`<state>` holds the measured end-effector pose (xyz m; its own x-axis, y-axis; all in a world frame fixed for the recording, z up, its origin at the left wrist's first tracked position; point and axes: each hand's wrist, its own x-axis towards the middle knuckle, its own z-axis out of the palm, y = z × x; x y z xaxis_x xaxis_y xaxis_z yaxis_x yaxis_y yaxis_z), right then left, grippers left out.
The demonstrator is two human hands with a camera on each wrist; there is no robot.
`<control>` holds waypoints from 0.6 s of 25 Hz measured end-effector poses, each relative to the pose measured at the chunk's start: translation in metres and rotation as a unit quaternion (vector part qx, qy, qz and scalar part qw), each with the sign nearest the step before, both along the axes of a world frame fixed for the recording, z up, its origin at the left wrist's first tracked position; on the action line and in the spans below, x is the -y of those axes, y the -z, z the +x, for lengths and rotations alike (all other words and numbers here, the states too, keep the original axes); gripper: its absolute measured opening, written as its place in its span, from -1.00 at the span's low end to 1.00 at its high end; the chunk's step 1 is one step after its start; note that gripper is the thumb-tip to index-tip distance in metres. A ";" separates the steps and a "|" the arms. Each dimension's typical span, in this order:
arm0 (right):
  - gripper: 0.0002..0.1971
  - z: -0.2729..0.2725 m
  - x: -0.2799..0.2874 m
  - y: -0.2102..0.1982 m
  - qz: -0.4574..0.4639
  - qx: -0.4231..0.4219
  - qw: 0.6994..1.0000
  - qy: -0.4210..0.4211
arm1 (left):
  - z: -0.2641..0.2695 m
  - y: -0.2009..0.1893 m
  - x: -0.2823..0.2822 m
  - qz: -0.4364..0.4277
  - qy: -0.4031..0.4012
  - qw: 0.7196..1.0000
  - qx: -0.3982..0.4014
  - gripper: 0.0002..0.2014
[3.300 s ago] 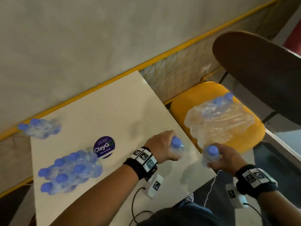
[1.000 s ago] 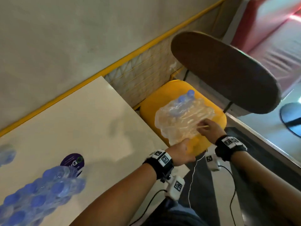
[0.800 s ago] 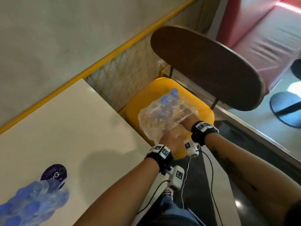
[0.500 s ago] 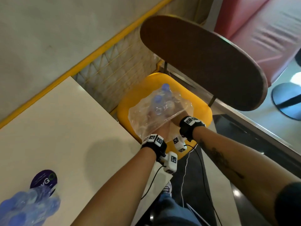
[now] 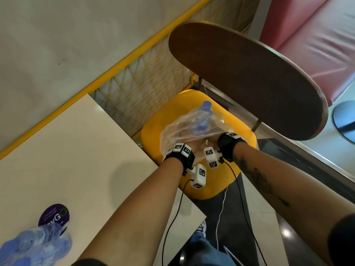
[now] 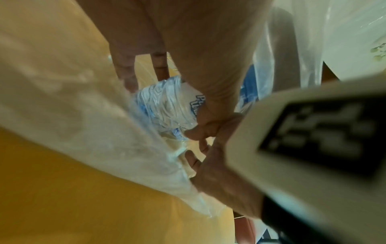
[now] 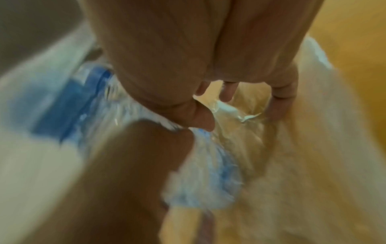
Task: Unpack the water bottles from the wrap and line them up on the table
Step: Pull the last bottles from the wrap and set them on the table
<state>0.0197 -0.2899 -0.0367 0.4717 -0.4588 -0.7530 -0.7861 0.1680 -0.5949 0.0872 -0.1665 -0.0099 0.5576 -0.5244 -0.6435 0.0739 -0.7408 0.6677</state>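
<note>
Clear crinkled plastic on a glossy yellow seat
The wrap (image 5: 182,131) is thin, see-through plastic film, creased and shiny; the bottles (image 5: 201,120) inside it are clear ribbed plastic with smooth blue caps. The chair seat (image 5: 153,135) looks like hard, smooth yellow plastic with a soft sheen, its backrest (image 5: 249,79) dark brown wood, matt. The table (image 5: 67,150) top is a smooth, pale, matt laminate bearing a glossy purple sticker (image 5: 54,215)

Black wrist straps w/ b&w square marker tags (image 5: 180,150), white cam blocks (image 5: 199,175), thin black cables (image 5: 172,223); tattooed right forearm (image 5: 257,179).
</note>
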 end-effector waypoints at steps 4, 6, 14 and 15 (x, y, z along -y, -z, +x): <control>-0.58 -0.008 0.019 0.002 -0.007 0.001 0.998 0.064 | -0.015 0.016 -0.007 0.005 0.071 0.996 0.050 -0.74; -0.70 -0.003 0.020 0.001 -0.033 -0.030 0.999 -0.014 | -0.026 0.023 -0.015 0.012 0.084 0.991 0.099 -0.81; -0.64 -0.018 0.009 0.013 -0.154 -0.127 0.946 -0.254 | -0.053 0.029 -0.047 0.066 0.155 0.977 0.131 -0.85; -0.76 -0.015 0.008 0.005 -0.173 -0.114 0.939 -0.274 | -0.052 0.025 -0.050 0.060 0.156 0.975 0.147 -0.82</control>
